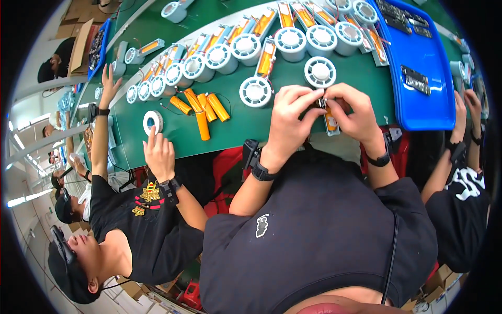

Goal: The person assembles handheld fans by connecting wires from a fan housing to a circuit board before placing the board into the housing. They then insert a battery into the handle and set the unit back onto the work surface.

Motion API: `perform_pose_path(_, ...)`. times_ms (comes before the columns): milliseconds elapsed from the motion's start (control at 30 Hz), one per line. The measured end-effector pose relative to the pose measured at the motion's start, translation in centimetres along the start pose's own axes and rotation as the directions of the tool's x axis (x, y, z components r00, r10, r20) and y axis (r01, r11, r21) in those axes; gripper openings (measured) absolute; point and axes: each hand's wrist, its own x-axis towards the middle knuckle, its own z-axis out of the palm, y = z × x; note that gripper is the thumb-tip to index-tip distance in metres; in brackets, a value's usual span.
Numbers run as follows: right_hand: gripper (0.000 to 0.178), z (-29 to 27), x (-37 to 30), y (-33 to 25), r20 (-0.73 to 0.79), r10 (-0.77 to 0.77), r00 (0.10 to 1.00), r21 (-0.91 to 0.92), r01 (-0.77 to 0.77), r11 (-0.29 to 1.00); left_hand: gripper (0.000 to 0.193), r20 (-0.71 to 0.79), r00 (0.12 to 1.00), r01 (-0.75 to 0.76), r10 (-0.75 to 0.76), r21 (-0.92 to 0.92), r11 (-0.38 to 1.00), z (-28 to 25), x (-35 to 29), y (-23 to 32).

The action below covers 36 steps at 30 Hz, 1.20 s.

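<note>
My left hand (291,118) and my right hand (351,112) meet over the front edge of the green table (230,128). Both pinch a small dark part (321,102) with an orange battery pack (331,124) hanging below it. A white round fan housing (320,71) lies just beyond my fingers, and another (255,91) lies to its left. Fingers hide most of the held part.
Rows of white fan housings with orange packs (246,47) line the table's far side. Loose orange cells (201,107) and a tape roll (152,122) lie to the left, near a co-worker's hand (159,154). A blue tray (418,68) with dark boards sits right, beside another person's hands (468,107).
</note>
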Motion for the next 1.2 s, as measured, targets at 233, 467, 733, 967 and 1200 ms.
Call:
perform_pose_path(233,0.007,0.9,-0.8,1.6,-0.046,-0.135,0.99,-0.14,0.127,0.982,0.021,-0.048,0.997,-0.055,0.068,0.223,0.973,-0.6,-0.3,2.2)
perform_pose_path(467,0.006,0.1,-0.6,0.9,0.073,-0.016,0.997,-0.081,0.022,0.996,0.023,-0.059,0.998,0.004,0.003,0.123,0.992,-0.9,-1.7,2.4)
perform_pose_path(733,0.008,-1.0,0.9,-0.1,0.257,-0.025,0.966,-0.126,0.059,0.99,0.027,-0.108,0.994,-0.02,0.002,-0.166,0.986,-0.3,-1.5,1.1)
perform_pose_path(967,0.009,-0.8,0.8,0.0,0.227,-0.018,0.974,-0.144,0.052,0.988,0.023,-0.129,0.991,-0.058,0.037,-0.157,0.986,0.2,-1.2,0.5)
perform_pose_path(1200,0.009,-0.9,0.6,-0.4,0.24,-0.021,0.971,-0.171,0.064,0.983,0.02,-0.136,0.989,-0.075,0.058,-0.121,0.99,0.0,-1.2,0.8)
